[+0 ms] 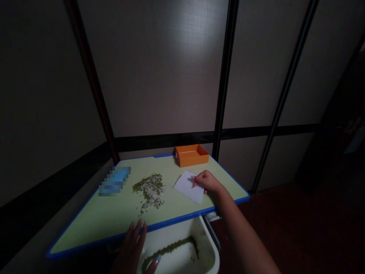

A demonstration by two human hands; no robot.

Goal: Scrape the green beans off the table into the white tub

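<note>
My right hand [205, 181] pinches a white sheet of paper [188, 186] by its right side, with the sheet on or just above the pale yellow tabletop [105, 220]. Left of the paper lies a loose heap of small green and whitish grains [151, 190], some scattered around it. My left hand [135, 243] is at the table's front edge, fingers stretched out and thumb apart over a white bin [182, 262]. A line of green grains [171, 248] lies in the bin. The lower part of that hand is dark.
An orange open box [194, 158] stands at the back of the table. At the left lies a blurred-out blue item [115, 182]. The tabletop has a blue rim [182, 220]. Panelled cabinet doors [162, 76] rise right behind it.
</note>
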